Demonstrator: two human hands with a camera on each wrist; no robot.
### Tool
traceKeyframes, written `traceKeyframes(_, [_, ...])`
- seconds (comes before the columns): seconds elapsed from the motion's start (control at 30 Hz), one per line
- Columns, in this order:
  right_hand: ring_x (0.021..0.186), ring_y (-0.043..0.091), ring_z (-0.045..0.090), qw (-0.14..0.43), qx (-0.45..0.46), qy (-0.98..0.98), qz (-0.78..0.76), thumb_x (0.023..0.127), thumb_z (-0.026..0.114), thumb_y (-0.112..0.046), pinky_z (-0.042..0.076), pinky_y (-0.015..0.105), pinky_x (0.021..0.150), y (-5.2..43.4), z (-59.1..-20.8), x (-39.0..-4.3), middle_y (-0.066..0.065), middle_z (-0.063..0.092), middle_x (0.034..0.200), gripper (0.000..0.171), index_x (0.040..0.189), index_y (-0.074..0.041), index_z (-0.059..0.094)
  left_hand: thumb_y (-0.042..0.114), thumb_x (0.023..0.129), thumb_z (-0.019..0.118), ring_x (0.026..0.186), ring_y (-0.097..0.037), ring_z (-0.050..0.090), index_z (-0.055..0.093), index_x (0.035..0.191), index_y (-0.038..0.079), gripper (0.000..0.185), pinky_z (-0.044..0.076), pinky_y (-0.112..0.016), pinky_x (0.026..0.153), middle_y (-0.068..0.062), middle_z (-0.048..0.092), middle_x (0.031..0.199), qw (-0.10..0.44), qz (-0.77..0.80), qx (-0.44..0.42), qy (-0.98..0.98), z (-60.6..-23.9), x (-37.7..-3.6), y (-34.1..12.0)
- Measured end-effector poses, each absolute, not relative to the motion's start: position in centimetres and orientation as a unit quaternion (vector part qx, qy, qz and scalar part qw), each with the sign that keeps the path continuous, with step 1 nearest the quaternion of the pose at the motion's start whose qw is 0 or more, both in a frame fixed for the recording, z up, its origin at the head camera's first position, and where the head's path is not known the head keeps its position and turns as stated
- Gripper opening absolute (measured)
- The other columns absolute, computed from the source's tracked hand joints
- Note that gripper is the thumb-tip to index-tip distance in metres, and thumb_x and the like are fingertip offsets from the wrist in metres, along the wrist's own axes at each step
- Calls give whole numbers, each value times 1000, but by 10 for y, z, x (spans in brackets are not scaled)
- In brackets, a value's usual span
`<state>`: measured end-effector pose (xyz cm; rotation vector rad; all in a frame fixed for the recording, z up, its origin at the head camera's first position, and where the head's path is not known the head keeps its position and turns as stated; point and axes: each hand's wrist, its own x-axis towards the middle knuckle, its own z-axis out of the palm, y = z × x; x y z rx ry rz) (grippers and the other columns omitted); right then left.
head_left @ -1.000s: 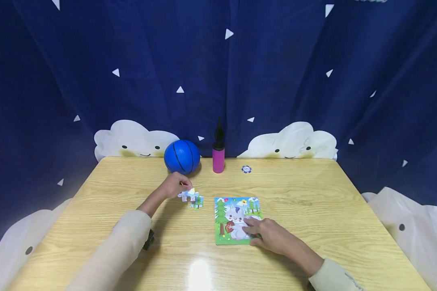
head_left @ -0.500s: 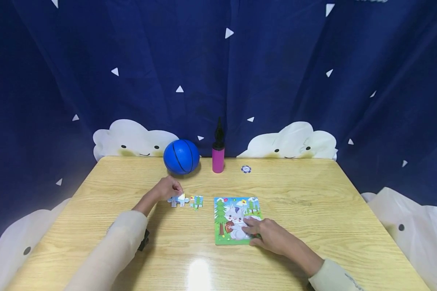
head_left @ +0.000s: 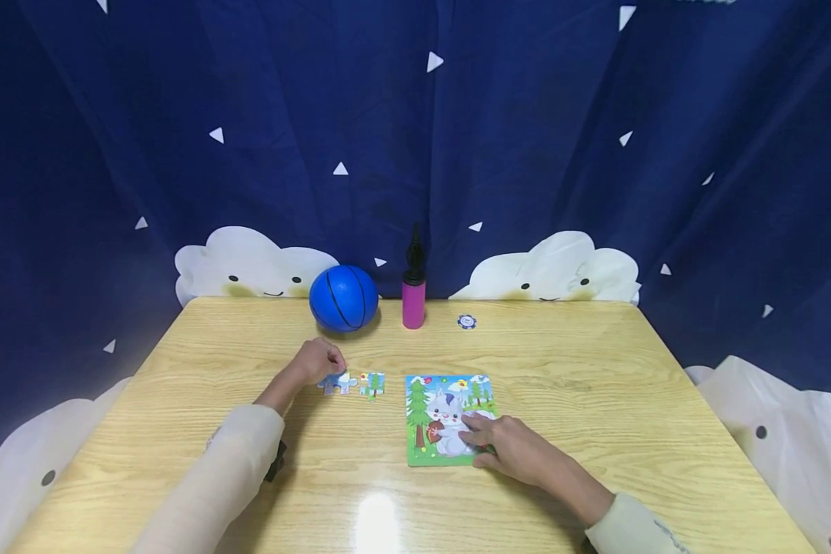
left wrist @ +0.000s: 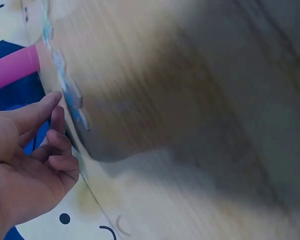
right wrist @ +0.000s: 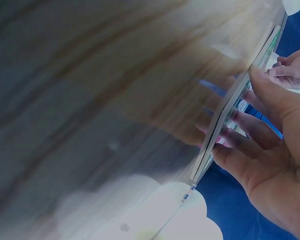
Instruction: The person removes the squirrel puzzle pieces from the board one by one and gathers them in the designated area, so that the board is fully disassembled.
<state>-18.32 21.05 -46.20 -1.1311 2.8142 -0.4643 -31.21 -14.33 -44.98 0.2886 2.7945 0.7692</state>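
Observation:
My left hand (head_left: 318, 360) is low over a pale blue strip of jigsaw puzzle (head_left: 338, 384) lying flat on the table. In the left wrist view, the thumb and loosely curled fingers (left wrist: 55, 100) are beside the strip (left wrist: 70, 92), with nothing visible between their tips. Just right of it lies a smaller jigsaw section (head_left: 372, 385) with a green tree. A square picture board (head_left: 422, 454) showing a grey squirrel with a nut lies at centre. On its right side rests my right hand (head_left: 515, 448), fingers spread; its thumb (right wrist: 262, 82) lies at the board's edge.
Behind the left hand sits a blue ball (head_left: 344, 298). A pink hand pump (head_left: 413, 304) with a black nozzle stands at the back, and a blue-and-white round chip (head_left: 467, 322) lies to its right. Dark blue curtain (head_left: 526, 154) hangs beyond the wooden table (head_left: 582, 377).
My left hand has moved left with the pale blue strip, opening a gap to the tree section. Over the last half second the strip has stayed put. My right hand has not moved.

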Motion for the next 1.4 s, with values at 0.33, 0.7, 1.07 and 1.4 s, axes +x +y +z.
traceKeyframes(0.33, [122, 30, 55, 34, -369, 917, -149, 82, 71, -25, 48, 47, 95, 211, -462, -182, 18, 54, 134, 44, 120, -5, 64, 7, 88, 65, 74, -15, 53, 71, 84, 3, 8, 44, -26, 67, -4, 68, 79, 99, 293, 140, 941, -438, -308, -123])
traceKeyframes(0.7, [121, 32, 56, 20, -379, 915, -140, 83, 70, -24, 48, 47, 94, 214, -461, -181, 18, 56, 133, 43, 120, -5, 64, 5, 84, 68, 85, -16, 61, 67, 93, 3, 9, 49, -37, 88, -6, 67, 91, 139, 352, 170, 910, -438, -298, -69])
traceKeyframes(1.07, [123, 31, 54, 34, -372, 917, -138, 83, 70, -26, 47, 46, 96, 213, -462, -183, 17, 54, 135, 43, 121, -6, 64, 3, 82, 71, 89, -16, 58, 69, 92, 5, 10, 48, -27, 74, -8, 68, 96, 167, 373, 191, 892, -446, -292, -38])
traceKeyframes(1.4, [123, 31, 54, 39, -366, 919, -142, 83, 70, -26, 47, 46, 96, 212, -461, -183, 16, 54, 135, 43, 121, -6, 64, -6, 78, 68, 84, -15, 54, 71, 88, 7, 16, 47, -30, 79, -6, 66, 95, 167, 339, 232, 896, -455, -289, -21])
